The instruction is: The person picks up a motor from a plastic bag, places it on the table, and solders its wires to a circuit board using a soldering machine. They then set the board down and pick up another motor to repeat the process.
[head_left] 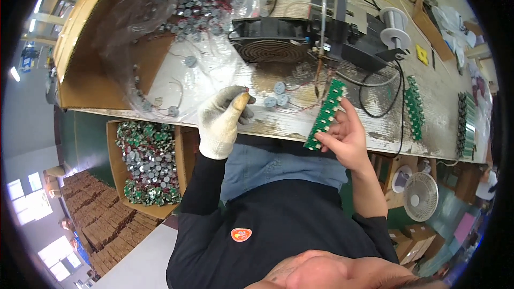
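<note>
My right hand (347,135), bare, grips a long green circuit board strip (327,111) by its lower part, thumb on one face and fingers behind. The strip is tilted near the table's front edge, its upper end towards the soldering machine. My left hand (225,120) wears a whitish glove with a stained thumb. Its fingers are pinched together; a tiny reddish bit shows at the tips, too small to name. Between the hands, several round grey discs (277,96) with thin red wires lie on the table.
A black fan (273,40) stands behind the hands beside the soldering machine (337,27) and a solder spool (395,28). Wired discs (201,8) fill a plastic bag at back left. More green boards (414,108) lie right. A box of parts (147,163) stands below left.
</note>
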